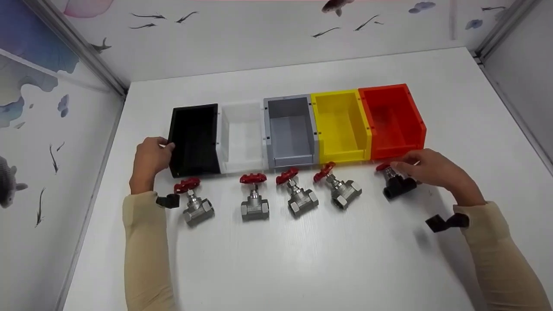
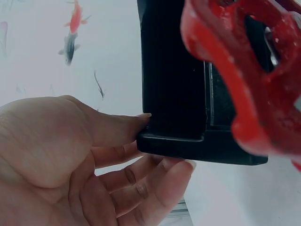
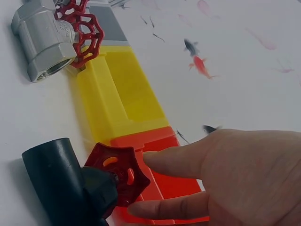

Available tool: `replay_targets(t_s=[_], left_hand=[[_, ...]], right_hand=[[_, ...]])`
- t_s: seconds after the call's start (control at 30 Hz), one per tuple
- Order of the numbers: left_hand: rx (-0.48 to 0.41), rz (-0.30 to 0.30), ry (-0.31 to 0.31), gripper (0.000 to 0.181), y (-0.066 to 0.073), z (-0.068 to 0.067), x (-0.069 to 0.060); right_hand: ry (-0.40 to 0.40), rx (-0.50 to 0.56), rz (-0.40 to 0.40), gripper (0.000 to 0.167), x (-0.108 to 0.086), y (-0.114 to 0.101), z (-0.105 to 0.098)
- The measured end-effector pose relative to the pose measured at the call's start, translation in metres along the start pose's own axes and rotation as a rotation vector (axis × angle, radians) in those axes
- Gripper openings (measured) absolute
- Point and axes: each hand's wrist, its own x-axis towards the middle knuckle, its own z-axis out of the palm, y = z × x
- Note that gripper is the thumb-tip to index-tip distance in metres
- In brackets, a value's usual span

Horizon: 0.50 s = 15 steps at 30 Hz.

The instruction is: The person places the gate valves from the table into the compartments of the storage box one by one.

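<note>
My left hand (image 1: 151, 160) is at the left side of the black bin (image 1: 194, 142). In the left wrist view, its thumb (image 2: 127, 127) lies on the bin's edge and the other fingers are under the front corner. My right hand (image 1: 432, 170) has thumb and finger at the rim of a red handwheel (image 3: 120, 174), on a valve with a black body (image 1: 399, 185). That valve lies before the red bin (image 1: 391, 121). Close to my left wrist is a metal valve with a red handwheel (image 1: 196, 205).
A white bin (image 1: 244, 166), a grey bin (image 1: 291, 162) and a yellow bin (image 1: 345, 155) stand between the black and red ones. Before them lie more metal valves (image 1: 255, 207), all with red handwheels. Patterned walls (image 1: 259, 47) border the white table (image 1: 302, 268).
</note>
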Motion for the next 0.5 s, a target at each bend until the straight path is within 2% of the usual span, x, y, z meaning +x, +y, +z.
replay_targets(t_s=[0.17,0.5], left_hand=[[0.006,-0.003,0.009,0.041,0.002,-0.001,0.000],[0.006,-0.031,-0.003,0.043,0.002,0.000,0.000]], right_hand=[[-0.020,-0.008,-0.002,0.049,0.003,0.003,0.000],[-0.038,0.040,0.000,0.044,0.008,0.012,0.003]])
